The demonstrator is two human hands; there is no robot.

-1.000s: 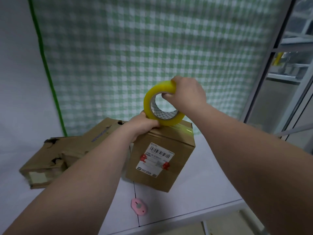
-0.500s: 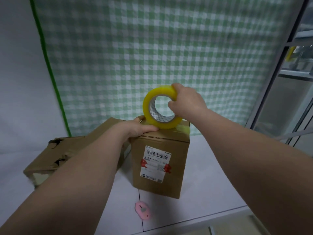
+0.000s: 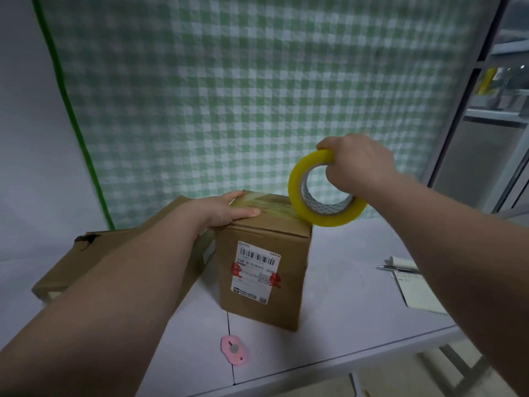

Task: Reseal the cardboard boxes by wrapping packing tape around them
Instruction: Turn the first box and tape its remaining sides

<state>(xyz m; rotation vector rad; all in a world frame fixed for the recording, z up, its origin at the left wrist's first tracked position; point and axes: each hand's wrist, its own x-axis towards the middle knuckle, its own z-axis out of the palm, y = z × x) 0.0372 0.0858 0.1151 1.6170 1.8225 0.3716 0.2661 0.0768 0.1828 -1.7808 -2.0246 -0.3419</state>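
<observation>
Gripping one tape roll (image 3: pixel 296 191) is right hand (image 3: pixel 359 167); left hand (image 3: pixel 220 210) lies flat on upright box (image 3: pixel 290 282), second box (image 3: pixel 86 259) beside.

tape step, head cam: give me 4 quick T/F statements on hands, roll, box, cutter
1. The right hand grips the yellow roll of packing tape at the right edge of the upright brown cardboard box top. True.
2. The left hand is lifted clear of the box. False: it presses down on the left end of the box top.
3. The small pink plastic cutter lies on top of the box. False: it lies on the white table, in front of the box.
4. A strip of clear tape runs across the box top from the left hand to the roll. True.
</observation>
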